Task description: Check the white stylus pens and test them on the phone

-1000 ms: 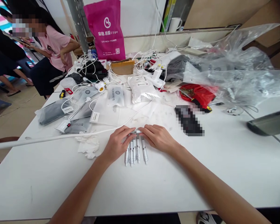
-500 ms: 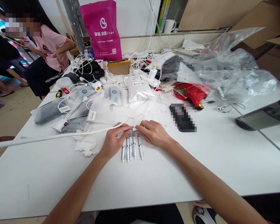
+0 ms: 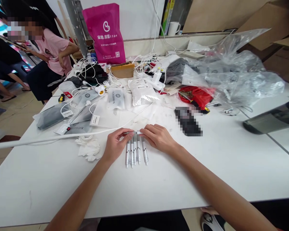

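Note:
Several white and silver pens (image 3: pixel 132 155) lie side by side on the white table, pointing towards me; one pen (image 3: pixel 144 154) is set a little apart on the right. Above their far ends, my left hand (image 3: pixel 117 142) is closed in a pinch on a thin grey pen part. My right hand (image 3: pixel 157 136) is closed around a white pen piece (image 3: pixel 138 132), held level. The two pieces meet or nearly meet between my fingertips; whether they are joined I cannot tell. My fingers hide much of both.
Crumpled tissue (image 3: pixel 88 148) lies left of my left hand, and a white cable (image 3: pixel 62 140) crosses behind it. A dark phone-like object (image 3: pixel 188 121), blurred out, lies to the right. Packed bags, cables and a pink bag (image 3: pixel 104 35) crowd the back. A bottle (image 3: pixel 272 117) lies far right.
My left fingertips have drawn slightly left, away from the right hand, and more of the thin grey part shows between them. My right hand has stayed almost still.

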A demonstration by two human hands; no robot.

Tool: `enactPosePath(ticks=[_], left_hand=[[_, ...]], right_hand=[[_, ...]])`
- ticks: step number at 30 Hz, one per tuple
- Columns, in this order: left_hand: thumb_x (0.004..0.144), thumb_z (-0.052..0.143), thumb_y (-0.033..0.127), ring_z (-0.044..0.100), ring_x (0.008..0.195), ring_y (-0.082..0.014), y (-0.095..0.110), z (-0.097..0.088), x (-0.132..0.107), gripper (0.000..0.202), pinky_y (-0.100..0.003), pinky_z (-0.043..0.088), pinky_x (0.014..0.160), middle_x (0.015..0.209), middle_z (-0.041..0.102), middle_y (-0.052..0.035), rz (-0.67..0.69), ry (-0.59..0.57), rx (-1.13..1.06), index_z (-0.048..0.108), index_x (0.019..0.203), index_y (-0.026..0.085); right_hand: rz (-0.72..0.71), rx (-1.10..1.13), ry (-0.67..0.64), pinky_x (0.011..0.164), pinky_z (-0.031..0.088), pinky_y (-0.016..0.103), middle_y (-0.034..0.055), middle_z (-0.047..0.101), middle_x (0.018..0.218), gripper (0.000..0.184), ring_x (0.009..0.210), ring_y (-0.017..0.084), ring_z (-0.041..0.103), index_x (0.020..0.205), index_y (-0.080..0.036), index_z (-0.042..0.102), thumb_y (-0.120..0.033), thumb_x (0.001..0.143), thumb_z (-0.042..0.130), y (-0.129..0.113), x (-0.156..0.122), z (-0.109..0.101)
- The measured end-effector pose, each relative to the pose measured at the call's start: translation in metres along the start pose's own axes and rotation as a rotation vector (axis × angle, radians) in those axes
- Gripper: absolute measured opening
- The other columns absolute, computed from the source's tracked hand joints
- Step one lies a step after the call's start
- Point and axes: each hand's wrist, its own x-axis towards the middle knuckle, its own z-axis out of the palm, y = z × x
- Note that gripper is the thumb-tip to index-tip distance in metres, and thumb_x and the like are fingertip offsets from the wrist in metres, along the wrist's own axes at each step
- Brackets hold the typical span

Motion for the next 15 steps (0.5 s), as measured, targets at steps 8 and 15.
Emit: enactPosePath(ticks=[8, 15], left_hand=[[0.090, 0.087, 0.042, 0.074, 0.088, -0.0201, -0.0019, -0.0009, 0.0014, 0.034, -0.032, 0.059, 0.088, 0.101, 0.080, -0.0070, -0.095, 0.051, -0.086, 0.083, 0.114, 0.019], [0.088, 0.089, 0.040, 0.074, 0.098, -0.0213, -0.0025, -0.0012, 0.0027, 0.034, -0.034, 0.059, 0.094, 0.108, 0.079, -0.0079, -0.038, 0.045, -0.107, 0.083, 0.114, 0.019]], right_hand=[[0.033, 0.012, 0.039, 0.066, 0.039, 0.030, 0.0043, 0.071, 0.091, 0.022, 0.071, 0.015, 0.058, 0.114, -0.017, 0.069, -0.030, 0.115, 0.051, 0.0007, 0.0013, -0.0013], [0.061, 0.055, 0.031, 0.065, 0.039, 0.030, 0.0045, 0.073, 0.090, 0.025, 0.069, 0.014, 0.059, 0.114, -0.017, 0.070, -0.033, 0.115, 0.051, 0.0025, -0.0013, 0.0008]])
